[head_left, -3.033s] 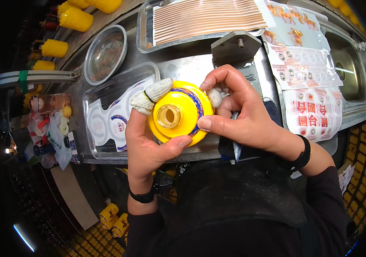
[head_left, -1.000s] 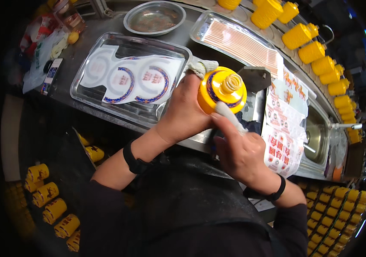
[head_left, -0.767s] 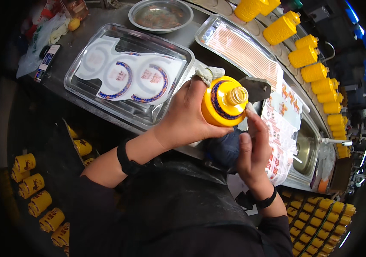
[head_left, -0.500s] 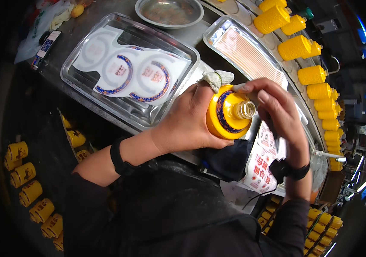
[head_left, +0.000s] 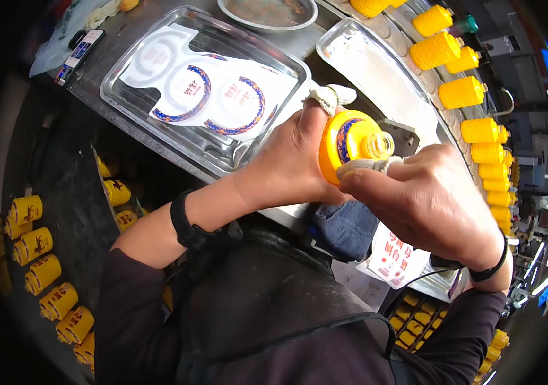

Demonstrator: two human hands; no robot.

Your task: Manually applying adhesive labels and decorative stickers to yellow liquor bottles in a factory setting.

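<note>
My left hand is wrapped round a yellow bottle and holds it tilted, its clear threaded glass neck facing right. A blue and orange patterned band curves over the bottle's shoulder. White cloth is wrapped on the left thumb. Closed against the near side of the shoulder is my right hand, its thumb and a cloth-wrapped finger on the bottle beside the band. Part of the band's near end is hidden by these fingers.
A metal tray with a sheet of curved decals lies at left. Behind are a metal bowl and another tray. Yellow bottles line the right; others stand lower left. Dark blue cloth and printed sheets lie below.
My right hand has come from above the shoulder's far edge down to its near side, where its fingers now press. The left hand keeps its hold. The whole view has shifted slightly.
</note>
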